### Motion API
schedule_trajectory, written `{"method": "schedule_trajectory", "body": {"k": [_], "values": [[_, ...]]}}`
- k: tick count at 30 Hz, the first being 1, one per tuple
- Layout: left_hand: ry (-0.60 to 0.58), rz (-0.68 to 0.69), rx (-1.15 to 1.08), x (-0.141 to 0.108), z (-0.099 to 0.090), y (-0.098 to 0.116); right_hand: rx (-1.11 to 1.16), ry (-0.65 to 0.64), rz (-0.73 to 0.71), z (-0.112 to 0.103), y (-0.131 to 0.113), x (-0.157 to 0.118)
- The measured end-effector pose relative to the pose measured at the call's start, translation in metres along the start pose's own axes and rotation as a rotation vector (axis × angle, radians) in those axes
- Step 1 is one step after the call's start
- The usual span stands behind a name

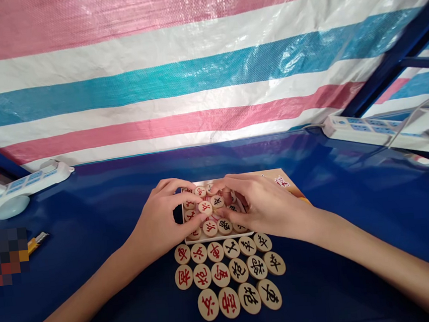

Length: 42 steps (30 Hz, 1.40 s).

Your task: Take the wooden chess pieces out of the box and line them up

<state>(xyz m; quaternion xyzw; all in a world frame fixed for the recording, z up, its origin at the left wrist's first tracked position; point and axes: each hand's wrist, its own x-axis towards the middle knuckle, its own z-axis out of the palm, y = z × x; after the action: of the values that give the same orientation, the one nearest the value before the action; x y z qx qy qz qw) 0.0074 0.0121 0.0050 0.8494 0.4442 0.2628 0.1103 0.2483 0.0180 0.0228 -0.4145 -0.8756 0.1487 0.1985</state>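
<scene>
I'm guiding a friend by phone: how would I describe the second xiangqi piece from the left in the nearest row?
On the blue table, find the white tray, then the rows of discs on its near side. In the closest row, of four, it is the red-marked piece with a black-marked disc directly beside it.

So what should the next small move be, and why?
Probably lower the red-marked piece and black-marked piece into the white tray: the left hand and right hand pinch them side by side over it, with other pieces lying around.
</scene>
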Motion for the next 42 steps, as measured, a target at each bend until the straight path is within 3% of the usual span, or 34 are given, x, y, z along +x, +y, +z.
{"method": "schedule_trajectory", "body": {"k": [9, 14, 21, 26, 33, 42], "values": [[0.089, 0.109, 0.059, -0.002, -0.004, 0.002, 0.007, 0.055, -0.058, -0.001, -0.002, -0.004], [0.187, 0.229, 0.067, -0.011, -0.009, 0.007, -0.001, 0.177, -0.236, -0.009, -0.009, -0.008], [0.204, 0.314, 0.050, -0.015, -0.011, 0.010, 0.064, 0.163, -0.388, -0.007, -0.003, -0.008], [0.187, 0.301, 0.062, -0.012, -0.013, 0.007, 0.042, 0.200, -0.324, -0.002, 0.003, -0.010], [-0.006, 0.256, 0.041, -0.012, -0.011, 0.008, 0.021, 0.152, -0.109, -0.011, 0.012, -0.015], [0.015, 0.176, 0.031, -0.011, -0.007, 0.007, 0.024, 0.105, -0.014, -0.010, 0.014, -0.015]]}}
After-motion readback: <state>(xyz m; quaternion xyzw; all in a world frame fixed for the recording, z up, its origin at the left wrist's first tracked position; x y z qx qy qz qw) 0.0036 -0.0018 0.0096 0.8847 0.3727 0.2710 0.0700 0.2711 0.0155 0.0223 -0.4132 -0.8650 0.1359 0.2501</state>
